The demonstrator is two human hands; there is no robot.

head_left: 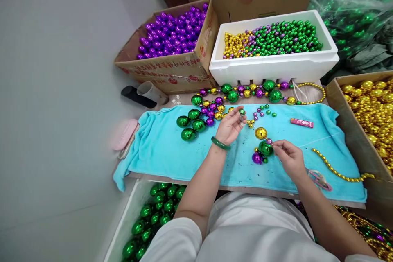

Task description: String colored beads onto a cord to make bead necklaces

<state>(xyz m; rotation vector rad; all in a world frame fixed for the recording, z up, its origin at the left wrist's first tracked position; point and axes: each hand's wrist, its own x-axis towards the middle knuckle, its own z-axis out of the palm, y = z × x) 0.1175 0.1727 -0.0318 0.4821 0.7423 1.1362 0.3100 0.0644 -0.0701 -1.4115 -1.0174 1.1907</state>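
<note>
Over a turquoise towel point(172, 151), my left hand point(229, 127) pinches small beads at the upper end of a bead string point(260, 133). A green bangle sits on that wrist. My right hand point(288, 157) pinches the lower end of the string beside a small purple bead. Between the two hands hang a gold ball, a large green ball point(265, 148) and a purple ball point(256, 157). A thin white thread runs from my right hand off to the right.
Loose green balls point(190, 123) and a finished necklace point(245, 92) lie at the towel's far side. Behind stand a purple-ball carton point(172, 32) and a white foam box point(276, 65). A gold-ball carton point(371, 106) stands right, a gold strand point(334, 170) and pink lighter point(302, 123) nearby.
</note>
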